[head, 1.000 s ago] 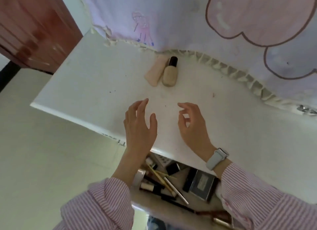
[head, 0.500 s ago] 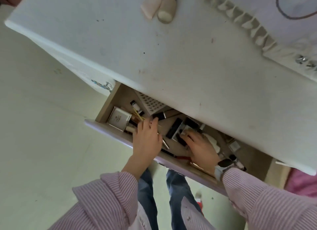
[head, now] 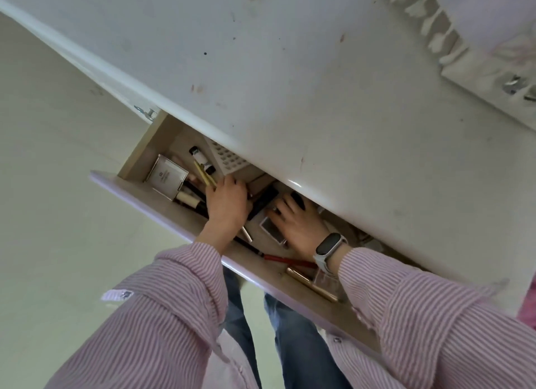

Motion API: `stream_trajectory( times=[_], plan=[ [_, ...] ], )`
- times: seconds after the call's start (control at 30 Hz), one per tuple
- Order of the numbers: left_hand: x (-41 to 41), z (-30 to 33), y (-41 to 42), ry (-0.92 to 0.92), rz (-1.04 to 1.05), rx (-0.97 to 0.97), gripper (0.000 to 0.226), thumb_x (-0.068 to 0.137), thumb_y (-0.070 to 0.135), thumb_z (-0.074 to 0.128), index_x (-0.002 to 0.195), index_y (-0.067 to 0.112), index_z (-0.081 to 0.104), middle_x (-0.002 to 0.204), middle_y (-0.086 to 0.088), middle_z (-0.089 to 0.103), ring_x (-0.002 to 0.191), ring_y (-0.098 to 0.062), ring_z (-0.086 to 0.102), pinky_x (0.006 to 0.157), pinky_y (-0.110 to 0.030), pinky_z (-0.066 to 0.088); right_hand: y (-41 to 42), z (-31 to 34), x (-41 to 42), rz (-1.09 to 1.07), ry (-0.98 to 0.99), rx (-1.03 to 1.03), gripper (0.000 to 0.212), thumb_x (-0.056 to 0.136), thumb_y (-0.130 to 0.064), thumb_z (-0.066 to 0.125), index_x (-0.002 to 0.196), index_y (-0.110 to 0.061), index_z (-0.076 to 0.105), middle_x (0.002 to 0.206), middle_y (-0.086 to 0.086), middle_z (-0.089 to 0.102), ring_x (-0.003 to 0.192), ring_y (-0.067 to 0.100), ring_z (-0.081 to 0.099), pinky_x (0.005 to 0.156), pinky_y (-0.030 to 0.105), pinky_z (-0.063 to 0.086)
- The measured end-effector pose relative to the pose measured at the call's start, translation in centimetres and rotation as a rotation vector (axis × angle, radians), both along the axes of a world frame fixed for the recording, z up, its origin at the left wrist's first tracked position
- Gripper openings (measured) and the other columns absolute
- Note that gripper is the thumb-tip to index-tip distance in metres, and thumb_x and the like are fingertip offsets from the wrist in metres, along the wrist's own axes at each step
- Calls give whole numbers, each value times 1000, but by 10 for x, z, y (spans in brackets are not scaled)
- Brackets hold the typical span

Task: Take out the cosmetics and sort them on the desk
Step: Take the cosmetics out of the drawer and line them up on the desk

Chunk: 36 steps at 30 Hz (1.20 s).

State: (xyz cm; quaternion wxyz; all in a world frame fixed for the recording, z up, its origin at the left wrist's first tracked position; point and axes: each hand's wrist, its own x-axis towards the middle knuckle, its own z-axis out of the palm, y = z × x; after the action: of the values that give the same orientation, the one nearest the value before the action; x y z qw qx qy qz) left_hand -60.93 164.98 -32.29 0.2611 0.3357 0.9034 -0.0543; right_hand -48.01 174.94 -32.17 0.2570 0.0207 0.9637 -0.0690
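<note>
Both hands down in the open drawer (head: 162, 198) under the white desk (head: 333, 104), among the cosmetics, probably to choose what to lift out next. Left hand (head: 227, 204) curled over the yellow pencils (head: 204, 175), grip hidden. Right hand (head: 295, 224) spread flat on a small palette (head: 271, 229), fingertips near a black tube (head: 262, 203).

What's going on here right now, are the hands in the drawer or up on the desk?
Both hands are down in the open drawer under the white desk, among the loose cosmetics. The left hand rests over pencils and tubes near a white square compact. The right hand lies on a small flat case; whether it grips it cannot be told. Nothing is lifted out yet.
</note>
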Motion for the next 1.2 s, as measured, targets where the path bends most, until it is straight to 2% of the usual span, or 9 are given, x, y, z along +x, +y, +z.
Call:
stream_trajectory(
  times=[0.17,0.3,0.4,0.53,0.7,0.8,0.93,1.1,1.2],
  plan=[
    [3,21,-11,98,6,61,36,86,31,56,112,7,44,100,-11,63,91,-29,58,80,-37,34,-4,8,-8,28,171,68,29,82,-8,43,105,-12,61,111,9,58,99,25,56,78,35,47],
    [2,39,-30,21,37,98,38,89,34,54,115,10,40,89,-7,62,76,-27,60,59,-30,40,-8,18,-6,92,175,-57,25,84,-2,37,102,-6,54,97,11,59,90,28,57,88,41,41],
    [0,58,-45,-26,136,197,29,85,36,58,99,15,44,85,-1,59,73,-23,59,57,-32,47,-5,30,3,159,266,-94,27,76,-4,38,85,-12,61,75,3,63,69,20,61,66,30,49],
    [1,81,-65,-102,317,397,23,79,35,65,89,19,51,72,5,57,64,-14,56,55,-25,45,-4,50,2,123,259,-345,23,86,-8,56,108,-9,55,96,6,62,85,23,59,73,34,45],
    [-4,112,-66,-272,784,869,15,80,26,68,89,21,58,73,7,63,64,-6,60,53,-8,42,1,91,-11,-209,507,-630,25,87,-21,52,109,-11,56,96,-1,62,84,9,53,75,12,37],
    [-19,131,-49,-524,980,1183,18,89,31,57,102,19,56,86,2,70,84,-15,68,72,-29,53,11,115,-30,-530,536,-814,23,91,-20,44,113,-23,48,99,-20,52,85,-1,54,75,5,38],
    [-49,148,-6,-806,1204,1290,18,94,38,47,102,22,47,62,2,67,63,-19,68,58,-34,55,37,131,-63,-942,677,-969,20,94,-14,46,108,-29,44,93,-19,55,85,-3,56,63,5,45],
    [-91,154,65,-910,1015,1013,27,93,16,50,119,17,42,79,-11,57,58,-17,60,51,-31,54,81,129,-104,-1367,694,-1059,24,95,-14,44,119,-19,44,94,0,58,82,9,59,54,11,48],
    [-108,145,99,-756,643,900,41,86,4,53,122,20,44,93,-6,57,81,-25,61,76,-40,56,107,124,-123,-1455,723,-948,34,94,-11,45,128,-15,44,101,6,60,88,18,59,56,10,46]
  ],
)
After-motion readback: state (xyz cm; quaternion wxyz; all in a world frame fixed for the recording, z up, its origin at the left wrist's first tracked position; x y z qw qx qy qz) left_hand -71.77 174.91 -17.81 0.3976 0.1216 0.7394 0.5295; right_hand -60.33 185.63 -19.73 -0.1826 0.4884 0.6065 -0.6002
